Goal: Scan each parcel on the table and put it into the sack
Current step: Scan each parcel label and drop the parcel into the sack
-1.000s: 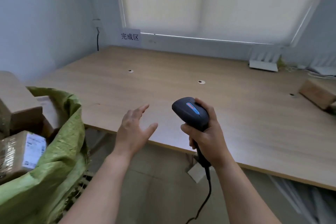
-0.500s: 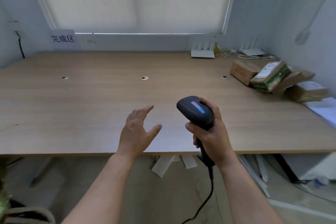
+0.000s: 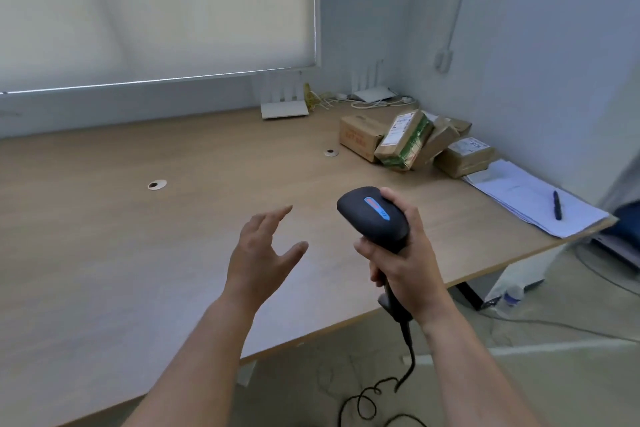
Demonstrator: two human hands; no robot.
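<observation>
Change: view has swung right vs 1 s ago. Green sack w/ boxes, seen then at lower left, is now out of frame; the parcel pile has come into the upper right.
L hand: left hand (image 3: 264, 250) empty, fingers spread and relaxed, thumb out, hovering over the light wooden table (image 3: 104, 253) near frame centre. Touches nothing. Same pose as 0.5 s ago.
R hand: right hand (image 3: 403, 267) wrapped round the handle of the black corded handheld barcode scanner (image 3: 372, 215), head up, pointing up-left. Cable trails to the floor at bottom centre.
Parcels: cluster at the table's far right corner, upper right of frame. Brown cardboard box w/ red print (image 3: 358, 137); tilted brown parcel w/ green side and white label (image 3: 403, 140) leaning on it; flat taped brown parcel w/ white label (image 3: 464, 156) to the right; more behind, count unclear. All well apart from both hands.
Other: white paper stack (image 3: 519, 194) w/ dark pen (image 3: 557, 205) at right edge; white router (image 3: 284, 109) by the wall.
Meaning: prob. between parcels, turning to fetch the next. No parcel in hand yet.
Next: L hand must reach far to upper right; the tilted parcel looks easiest to lift first, label already facing up.
Risk: pulling one may topple the leaning ones.
</observation>
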